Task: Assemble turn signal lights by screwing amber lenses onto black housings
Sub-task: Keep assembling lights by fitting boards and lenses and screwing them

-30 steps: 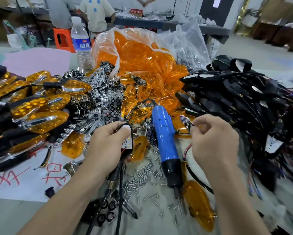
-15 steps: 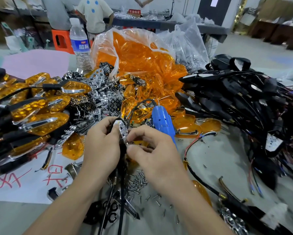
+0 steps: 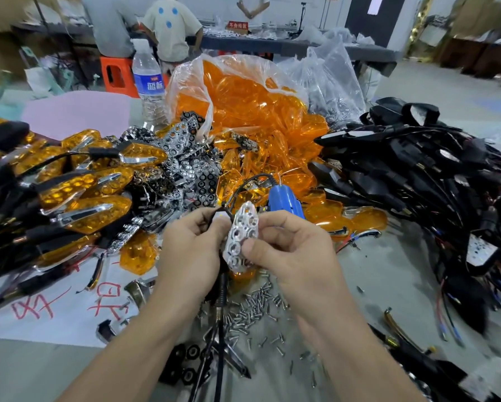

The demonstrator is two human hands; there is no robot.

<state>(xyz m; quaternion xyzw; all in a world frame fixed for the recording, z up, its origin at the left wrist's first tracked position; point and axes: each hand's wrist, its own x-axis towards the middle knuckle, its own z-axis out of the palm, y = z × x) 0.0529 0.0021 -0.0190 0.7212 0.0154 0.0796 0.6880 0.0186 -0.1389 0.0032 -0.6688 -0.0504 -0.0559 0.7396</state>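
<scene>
Left hand (image 3: 189, 256) gripped black housing (image 3: 218, 213), right hand (image 3: 295, 256) pinched chrome reflector (image 3: 242, 236) against it, both held above table (image 3: 388, 274) over loose screws (image 3: 249, 313); amber lenses (image 3: 243, 111) piled in bag behind, blue screwdriver (image 3: 284, 200) just beyond hands

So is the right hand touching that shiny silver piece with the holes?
Touching. The head view shows the right hand pinching the silver reflector, thumb pressed on its lower edge with no gap.
</scene>
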